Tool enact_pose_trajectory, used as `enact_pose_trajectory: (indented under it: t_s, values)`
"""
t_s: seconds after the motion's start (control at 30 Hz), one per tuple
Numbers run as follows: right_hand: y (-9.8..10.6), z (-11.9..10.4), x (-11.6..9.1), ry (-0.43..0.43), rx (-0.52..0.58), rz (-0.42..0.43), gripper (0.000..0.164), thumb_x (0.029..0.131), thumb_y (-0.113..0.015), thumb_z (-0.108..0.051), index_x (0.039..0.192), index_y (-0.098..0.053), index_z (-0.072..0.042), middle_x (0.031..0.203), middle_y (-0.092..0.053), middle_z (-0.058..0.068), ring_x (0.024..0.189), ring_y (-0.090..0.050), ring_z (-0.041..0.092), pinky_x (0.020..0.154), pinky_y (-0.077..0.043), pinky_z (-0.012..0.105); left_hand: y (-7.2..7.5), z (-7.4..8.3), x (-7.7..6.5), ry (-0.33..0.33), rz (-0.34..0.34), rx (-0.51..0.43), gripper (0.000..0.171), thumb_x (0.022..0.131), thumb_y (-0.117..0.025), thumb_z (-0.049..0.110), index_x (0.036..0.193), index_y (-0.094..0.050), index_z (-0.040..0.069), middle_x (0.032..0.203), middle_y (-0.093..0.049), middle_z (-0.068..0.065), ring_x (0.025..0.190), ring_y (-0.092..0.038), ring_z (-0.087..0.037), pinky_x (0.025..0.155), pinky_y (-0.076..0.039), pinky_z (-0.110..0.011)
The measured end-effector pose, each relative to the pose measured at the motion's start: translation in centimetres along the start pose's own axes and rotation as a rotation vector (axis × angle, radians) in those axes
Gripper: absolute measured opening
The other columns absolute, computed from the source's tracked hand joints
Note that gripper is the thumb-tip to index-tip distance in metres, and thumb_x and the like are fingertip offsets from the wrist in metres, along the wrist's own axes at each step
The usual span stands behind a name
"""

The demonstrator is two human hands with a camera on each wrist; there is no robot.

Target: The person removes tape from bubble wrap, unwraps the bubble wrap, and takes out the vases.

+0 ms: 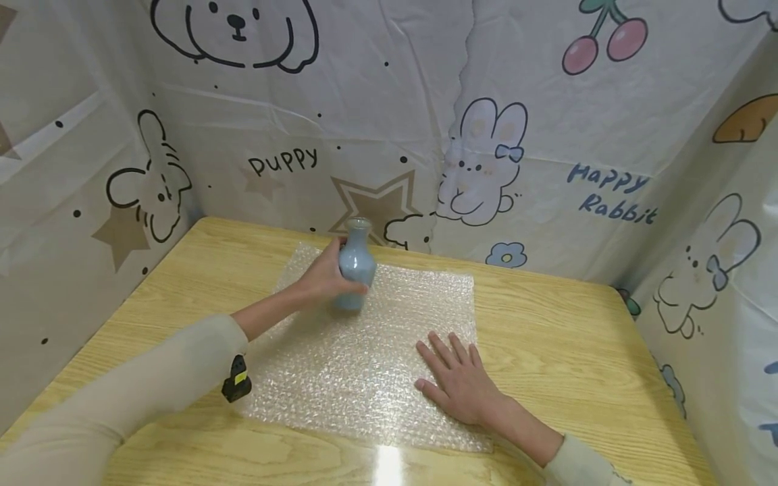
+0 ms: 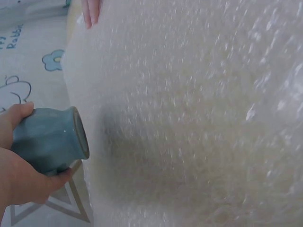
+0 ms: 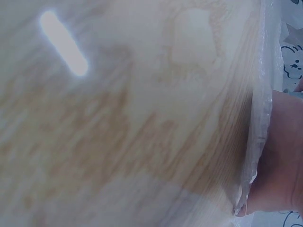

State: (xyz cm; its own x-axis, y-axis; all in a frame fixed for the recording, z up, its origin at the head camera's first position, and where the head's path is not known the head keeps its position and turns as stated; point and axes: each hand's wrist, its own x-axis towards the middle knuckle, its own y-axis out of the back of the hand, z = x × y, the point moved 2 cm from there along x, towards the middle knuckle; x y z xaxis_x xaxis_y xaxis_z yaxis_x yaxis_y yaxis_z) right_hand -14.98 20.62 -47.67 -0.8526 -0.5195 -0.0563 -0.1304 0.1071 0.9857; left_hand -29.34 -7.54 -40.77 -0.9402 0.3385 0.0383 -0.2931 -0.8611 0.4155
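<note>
A pale blue ceramic vase with a narrow neck is gripped around its body by my left hand, over the far part of a bubble wrap sheet. The left wrist view shows the vase's unglazed base rim apart from the wrap, with a shadow beside it. Fingers spread, my right hand lies flat on the wrap near its right edge. In the right wrist view only part of the right hand appears, beside the wrap's edge.
The bubble wrap lies on a wood-grain table. Printed cloth with cartoon animals hangs behind the table and along both sides. A small black device sits at my left sleeve. Light glares off the near table edge.
</note>
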Motion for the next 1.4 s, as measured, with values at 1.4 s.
enact_pose_trajectory:
  t_s: [1.4]
  values:
    - [-0.1, 0.2, 0.0, 0.009, 0.005, -0.003, 0.067, 0.105, -0.036, -0.053, 0.159, -0.027, -0.013, 0.163, -0.019, 0.017, 0.145, -0.014, 0.049, 0.109, -0.017, 0.075, 1.8, -0.5, 7.8, 0.011, 0.223, 0.249, 0.107, 0.076, -0.086, 0.011, 0.153, -0.013, 0.000, 0.148, -0.032, -0.027, 0.130, -0.044, -0.044, 0.106, -0.041, -0.054]
